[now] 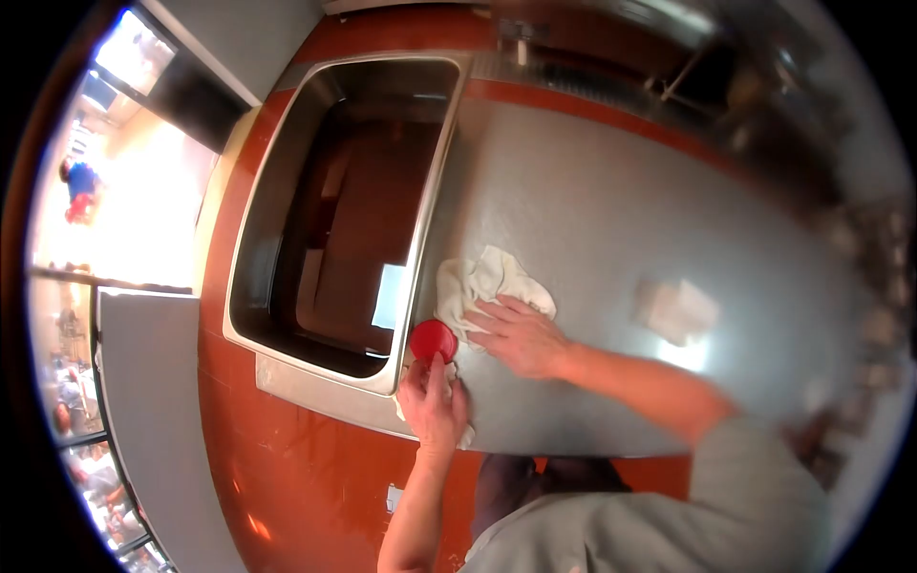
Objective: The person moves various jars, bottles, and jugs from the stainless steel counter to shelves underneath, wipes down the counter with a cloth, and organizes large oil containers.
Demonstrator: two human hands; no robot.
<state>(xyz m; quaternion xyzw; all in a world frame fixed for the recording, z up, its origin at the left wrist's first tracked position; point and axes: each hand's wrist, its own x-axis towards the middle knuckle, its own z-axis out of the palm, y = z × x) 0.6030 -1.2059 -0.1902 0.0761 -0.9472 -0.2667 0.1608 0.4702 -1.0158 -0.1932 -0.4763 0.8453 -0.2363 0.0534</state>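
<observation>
A round red disc (435, 341), which looks like a lid, is at the near right corner of the metal basin. My left hand (436, 403) grips its near edge with the fingertips. A pale cloth (451, 371) shows beneath and beside that hand. My right hand (521, 336) lies flat with fingers spread on a crumpled white cloth (492, 275), pressing it to the grey metal surface (583, 210) just right of the disc.
The deep metal basin (417, 258) is set into the counter at my left, its raised rim close to both hands. A folded pale cloth (680, 310) lies to the right. Reddish-brown floor (315, 477) surrounds the counter, and a grey panel (158, 411) stands further left.
</observation>
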